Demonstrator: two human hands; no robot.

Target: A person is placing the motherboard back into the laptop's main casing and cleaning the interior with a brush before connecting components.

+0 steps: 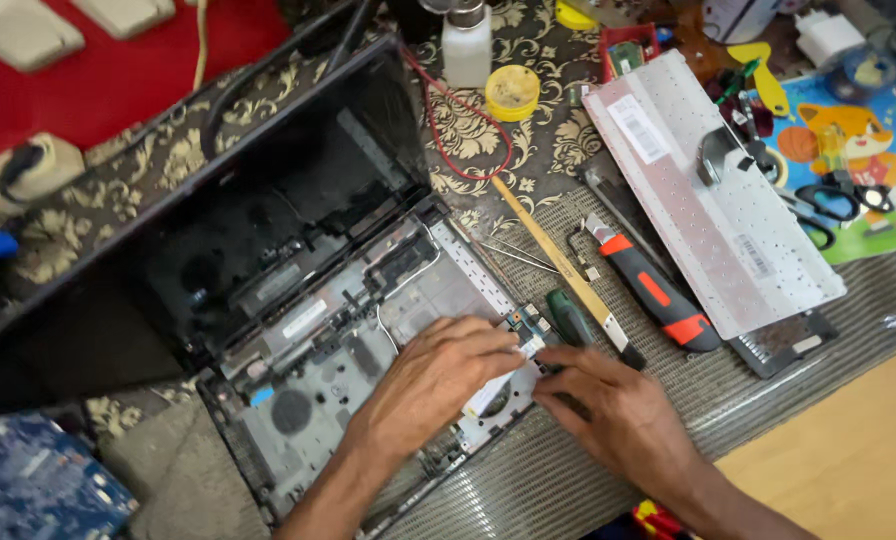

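An opened laptop [298,330] lies on the bench with its keyboard taken off, showing the grey inner frame and a black screen [268,190] tilted back. My left hand [433,375] rests on the right part of the frame, fingertips pressing a small white strip [508,375] near the frame's right edge. My right hand [618,410] meets it from the right, fingers pinching at the same strip by a small circuit board [528,322]. A dark green screwdriver handle [571,318] lies just above my right hand.
The removed keyboard [708,190] lies face down at the right. Beside it are an orange-black utility knife [653,290], a wooden-handled brush [558,255], tweezers [513,248], a yellow tin [512,92], a white bottle [465,42], scissors [828,205] and a blue circuit board [38,485].
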